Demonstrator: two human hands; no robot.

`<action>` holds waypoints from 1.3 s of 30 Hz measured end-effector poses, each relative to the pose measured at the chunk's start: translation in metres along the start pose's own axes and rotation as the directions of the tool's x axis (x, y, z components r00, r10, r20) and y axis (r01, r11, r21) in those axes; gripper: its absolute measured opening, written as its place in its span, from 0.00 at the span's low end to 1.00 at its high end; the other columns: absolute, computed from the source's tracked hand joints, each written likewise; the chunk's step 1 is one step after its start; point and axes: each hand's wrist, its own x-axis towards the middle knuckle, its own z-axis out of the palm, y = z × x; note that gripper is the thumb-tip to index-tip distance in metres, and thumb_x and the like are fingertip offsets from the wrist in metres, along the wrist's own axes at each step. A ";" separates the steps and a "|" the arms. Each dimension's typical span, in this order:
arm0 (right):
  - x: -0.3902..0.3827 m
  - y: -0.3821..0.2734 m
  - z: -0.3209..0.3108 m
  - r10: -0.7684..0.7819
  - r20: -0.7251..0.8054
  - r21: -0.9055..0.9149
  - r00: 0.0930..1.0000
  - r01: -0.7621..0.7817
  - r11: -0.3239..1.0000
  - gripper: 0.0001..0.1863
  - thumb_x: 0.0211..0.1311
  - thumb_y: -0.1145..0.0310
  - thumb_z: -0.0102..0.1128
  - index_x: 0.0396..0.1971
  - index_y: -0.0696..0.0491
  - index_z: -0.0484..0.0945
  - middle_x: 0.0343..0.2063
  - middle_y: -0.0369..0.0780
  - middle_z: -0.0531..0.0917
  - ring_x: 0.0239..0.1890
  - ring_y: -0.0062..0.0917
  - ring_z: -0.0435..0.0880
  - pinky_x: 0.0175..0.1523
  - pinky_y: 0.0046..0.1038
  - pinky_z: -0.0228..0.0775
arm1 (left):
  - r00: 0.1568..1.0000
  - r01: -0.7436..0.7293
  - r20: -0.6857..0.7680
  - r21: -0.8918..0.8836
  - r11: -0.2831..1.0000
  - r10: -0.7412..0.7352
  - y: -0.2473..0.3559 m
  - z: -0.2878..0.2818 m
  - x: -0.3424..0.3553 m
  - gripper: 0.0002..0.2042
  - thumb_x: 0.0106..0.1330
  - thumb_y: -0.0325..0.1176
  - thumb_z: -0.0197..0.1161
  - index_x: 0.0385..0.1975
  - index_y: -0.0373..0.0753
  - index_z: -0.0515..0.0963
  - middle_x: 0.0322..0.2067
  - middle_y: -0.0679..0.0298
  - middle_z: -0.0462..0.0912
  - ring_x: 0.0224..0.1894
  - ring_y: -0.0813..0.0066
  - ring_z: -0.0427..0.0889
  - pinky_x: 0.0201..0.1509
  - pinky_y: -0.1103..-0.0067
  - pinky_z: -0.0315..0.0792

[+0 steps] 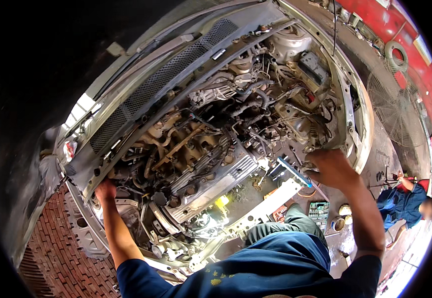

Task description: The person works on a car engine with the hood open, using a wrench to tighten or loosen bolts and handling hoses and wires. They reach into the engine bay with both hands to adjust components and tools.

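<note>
Right hand [331, 169] closed around the handle end of a long blue-and-steel wrench [293, 172], its head reaching in beside the grimy silver ribbed engine cover [215, 185]; left hand [106, 191] pressed flat, fingers together, on the dirty pale fender edge [84, 218], holding nothing. Seemingly mid-way through working a fastener at the engine's near side. Calls next for a steady pull on the wrench, braced by the left arm.

Red brick paving [52, 248] shows lower left, stained concrete floor [395, 154] on the right. Big round fan [392, 107] and a red wall [399, 30] behind it, with another person [407, 201] crouched in bright daylight.
</note>
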 end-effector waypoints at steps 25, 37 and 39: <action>0.257 0.075 0.194 0.703 -0.300 0.896 0.645 -0.062 0.440 0.17 0.68 0.68 0.62 0.53 0.58 0.79 0.42 0.44 0.84 0.37 0.31 0.85 0.45 0.35 0.78 | 0.763 0.272 0.541 0.228 0.935 -0.354 0.023 -0.046 0.013 0.22 0.70 0.44 0.56 0.61 0.41 0.76 0.58 0.46 0.80 0.59 0.42 0.80 0.61 0.55 0.75; 0.292 0.107 0.184 0.528 0.382 0.515 0.758 0.300 -0.803 0.06 0.73 0.69 0.62 0.45 0.51 0.78 0.38 0.37 0.84 0.35 0.27 0.82 0.41 0.29 0.77 | 0.811 0.235 0.489 0.227 0.945 -0.320 0.028 -0.043 0.010 0.20 0.73 0.44 0.51 0.56 0.39 0.79 0.55 0.45 0.83 0.55 0.42 0.82 0.58 0.54 0.77; 0.288 0.098 0.176 0.558 0.374 0.521 0.740 0.330 -0.787 0.07 0.72 0.69 0.63 0.46 0.52 0.78 0.39 0.37 0.84 0.37 0.29 0.83 0.43 0.31 0.79 | 0.857 0.231 0.422 0.200 0.952 -0.296 0.036 -0.050 0.011 0.19 0.72 0.43 0.52 0.55 0.38 0.80 0.53 0.46 0.83 0.54 0.42 0.83 0.56 0.53 0.77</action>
